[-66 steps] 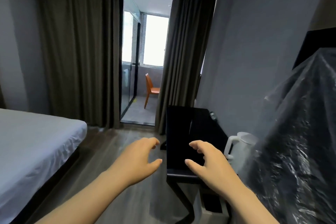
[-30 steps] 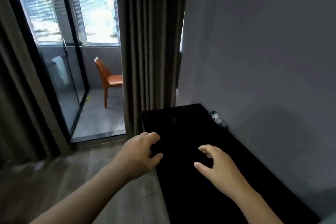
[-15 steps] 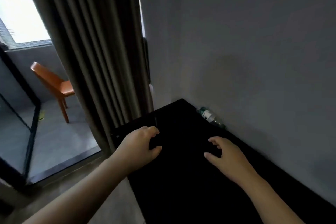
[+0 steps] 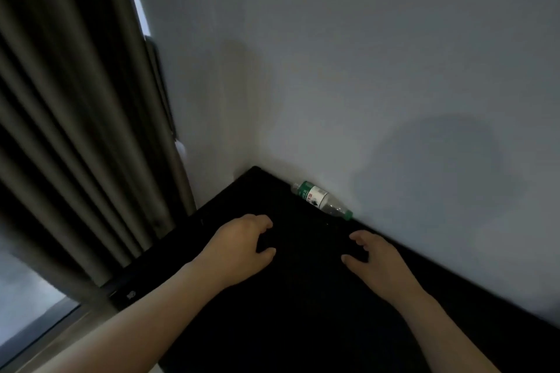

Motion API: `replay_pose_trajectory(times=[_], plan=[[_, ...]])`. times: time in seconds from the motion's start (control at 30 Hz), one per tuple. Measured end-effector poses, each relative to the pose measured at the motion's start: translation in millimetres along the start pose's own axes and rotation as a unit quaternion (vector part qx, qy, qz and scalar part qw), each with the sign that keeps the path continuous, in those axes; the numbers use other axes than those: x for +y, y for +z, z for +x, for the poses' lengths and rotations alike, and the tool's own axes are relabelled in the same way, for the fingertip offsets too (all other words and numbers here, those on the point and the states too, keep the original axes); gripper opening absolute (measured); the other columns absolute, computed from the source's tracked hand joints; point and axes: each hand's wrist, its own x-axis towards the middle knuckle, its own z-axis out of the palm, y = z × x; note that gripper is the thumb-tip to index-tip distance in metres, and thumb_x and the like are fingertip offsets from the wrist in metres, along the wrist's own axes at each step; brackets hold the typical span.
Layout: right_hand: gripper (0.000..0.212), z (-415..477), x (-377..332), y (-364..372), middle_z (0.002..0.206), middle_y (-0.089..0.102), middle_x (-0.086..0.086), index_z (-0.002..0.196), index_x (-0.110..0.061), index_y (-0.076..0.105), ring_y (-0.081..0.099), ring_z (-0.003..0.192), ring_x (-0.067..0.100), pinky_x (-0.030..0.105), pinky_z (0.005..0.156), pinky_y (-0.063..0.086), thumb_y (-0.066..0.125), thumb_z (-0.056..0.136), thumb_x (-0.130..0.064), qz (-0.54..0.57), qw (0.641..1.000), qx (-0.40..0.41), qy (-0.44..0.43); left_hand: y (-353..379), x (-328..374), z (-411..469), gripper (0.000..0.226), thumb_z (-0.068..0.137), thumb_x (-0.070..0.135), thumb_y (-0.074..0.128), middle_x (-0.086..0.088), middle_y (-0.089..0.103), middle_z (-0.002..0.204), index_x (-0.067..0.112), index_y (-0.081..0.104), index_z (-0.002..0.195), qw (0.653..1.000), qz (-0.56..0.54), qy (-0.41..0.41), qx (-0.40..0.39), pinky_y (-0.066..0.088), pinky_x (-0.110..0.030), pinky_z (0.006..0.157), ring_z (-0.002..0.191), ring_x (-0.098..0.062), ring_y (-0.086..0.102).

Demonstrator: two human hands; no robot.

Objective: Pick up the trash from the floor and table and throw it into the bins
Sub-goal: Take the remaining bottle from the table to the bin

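Here, both hands, left hand [image 4: 239,247], right hand [image 4: 377,260], empty over black table [image 4: 303,312], fingers apart; bottle [image 4: 321,199] by wall.

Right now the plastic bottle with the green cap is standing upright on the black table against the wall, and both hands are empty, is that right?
Not quite. In the head view the bottle is lying on its side, not standing upright. The rest holds: it rests on the black table against the wall, and the left hand and right hand are both empty.
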Motion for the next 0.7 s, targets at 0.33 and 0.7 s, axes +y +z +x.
replay_pose_trajectory(times=[0.33,0.7], plan=[[0.066,80.4,-19.6,38.7,0.143,0.043,0.006,0.144,-0.018,0.038,0.046,0.127,0.02,0.029,0.105,0.039,0.068,0.087,-0.034,-0.077,0.995,-0.006,0.061,-3.5,-66.1,58.1,0.051,0.088,0.04,0.061,0.007,0.053,0.126,0.027,0.045,0.134,0.999,-0.015,0.035,-0.038,0.047,-0.021,0.094,0.108,-0.004,0.053],[0.065,250.7,20.1,87.8,0.132,0.047,0.012,0.14,-0.012,0.037,0.049,0.117,0.029,0.039,0.098,0.046,0.065,0.086,-0.035,-0.164,0.982,-0.03,0.091,21.1,-113.2,137.0,0.048,0.089,0.042,0.057,0.009,0.053,0.122,0.029,0.044,0.133,0.999,0.008,0.006,-0.049,0.046,-0.023,0.095,0.105,-0.003,0.052]])
